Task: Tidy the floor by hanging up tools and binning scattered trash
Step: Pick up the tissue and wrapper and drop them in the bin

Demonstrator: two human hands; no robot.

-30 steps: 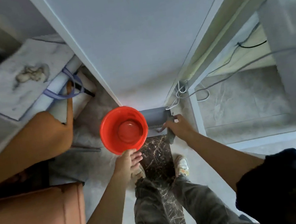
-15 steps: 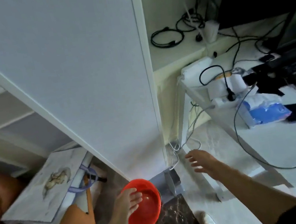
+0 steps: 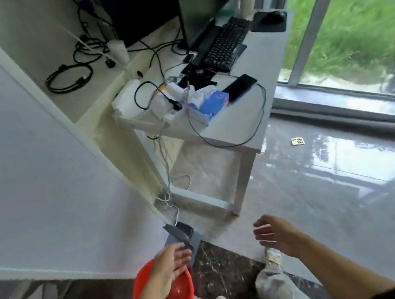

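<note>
A red plastic basin (image 3: 180, 298) stands on the floor near my feet. My left hand (image 3: 168, 263) hovers over its rim with relaxed fingers and holds nothing. A grey dustpan (image 3: 182, 234) leans against the foot of the white panel just beyond the basin. My right hand (image 3: 277, 233) hangs in the air to the right, fingers spread and empty. A small yellow scrap (image 3: 297, 141) lies on the glossy floor far to the right, near the window.
A tall white panel (image 3: 26, 162) fills the left. A white desk (image 3: 249, 105) holds a keyboard, phone, tissue pack and cables. Loose cables hang by the desk leg (image 3: 241, 183). A window with grass outside runs along the right. A dark marble strip (image 3: 224, 268) crosses the floor.
My right hand let go of the dustpan and drew back, open. My view swung up and to the right, revealing the desk and the window. The left hand stays over the basin.
</note>
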